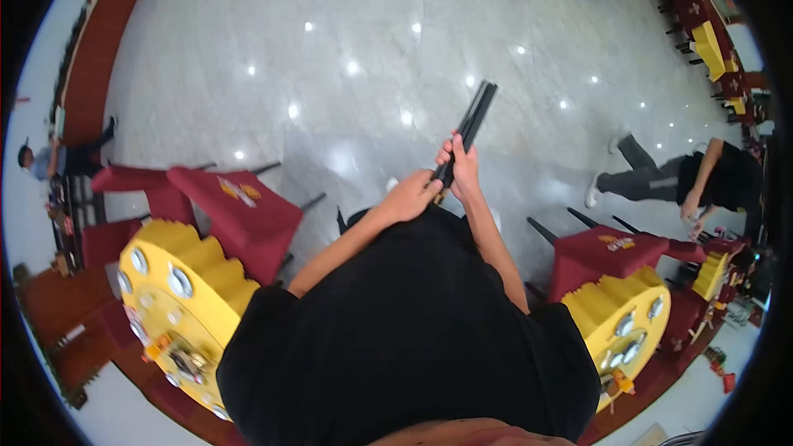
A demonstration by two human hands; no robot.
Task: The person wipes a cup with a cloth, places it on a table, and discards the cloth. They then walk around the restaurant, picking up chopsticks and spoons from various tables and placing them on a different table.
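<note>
A bundle of long black chopsticks (477,113) slants up and to the right in front of my body, over the grey floor. My right hand (465,165) is wrapped round the middle of the bundle. Lower down, my left hand (413,197) closes on the near part, its fingers close to the right hand. Gold-coloured ends show just below the hands, near my black shirt (413,322). How many sticks there are cannot be made out.
Yellow-clothed round tables with dishes stand on my left (223,285) and right (611,314). Dark red covered chairs (244,206) (607,254) stand beside them. A person in black (719,177) is at the right, another person (49,161) at the far left. Shiny tiled floor (355,49) lies ahead.
</note>
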